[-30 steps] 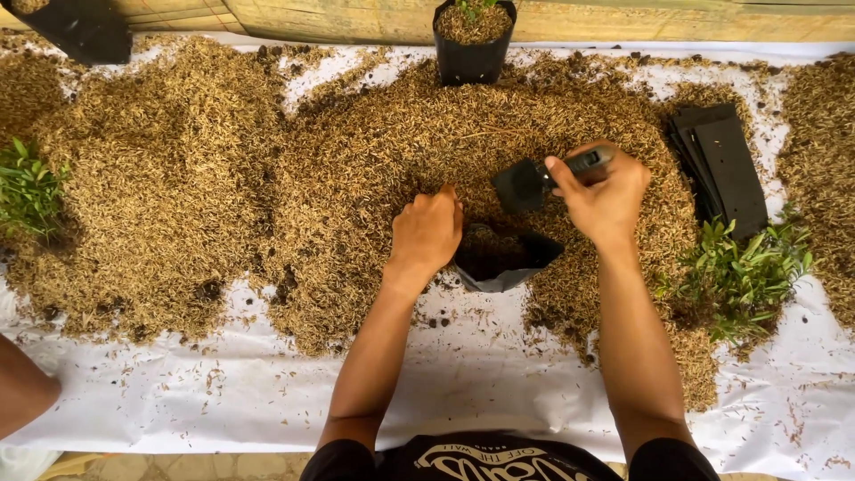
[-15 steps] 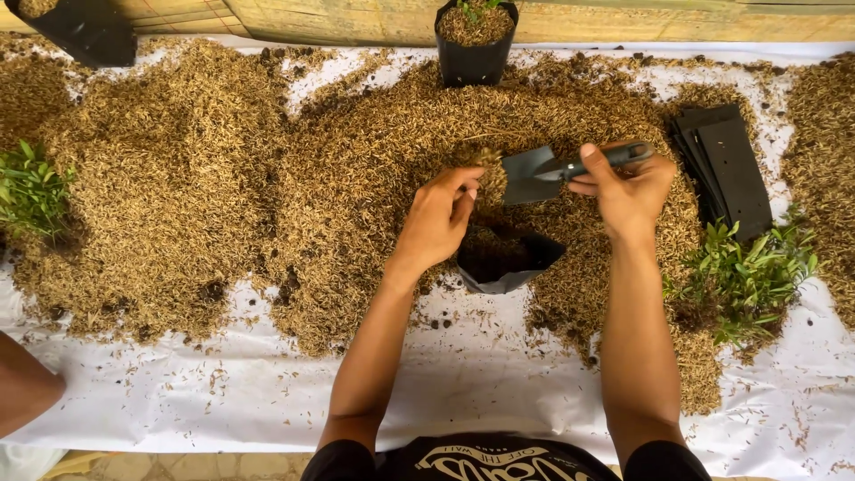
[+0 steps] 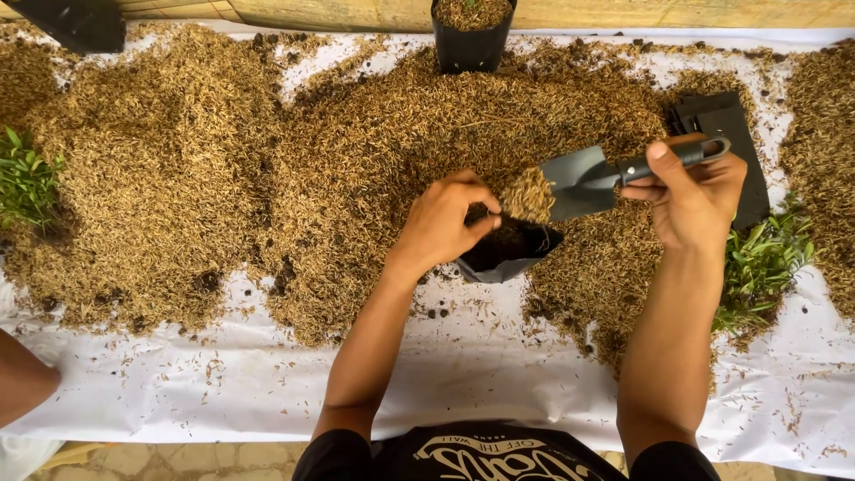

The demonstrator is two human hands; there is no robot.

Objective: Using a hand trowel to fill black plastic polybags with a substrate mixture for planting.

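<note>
A white sheet carries wide heaps of brown husk mix. At its centre sits a small black grow bag. The left hand pinches the bag's rim. The right hand, fingers wrapped tight, holds a grey trowel heaped with husk over the bag's mouth.

Grey trowel — black bag
</note>
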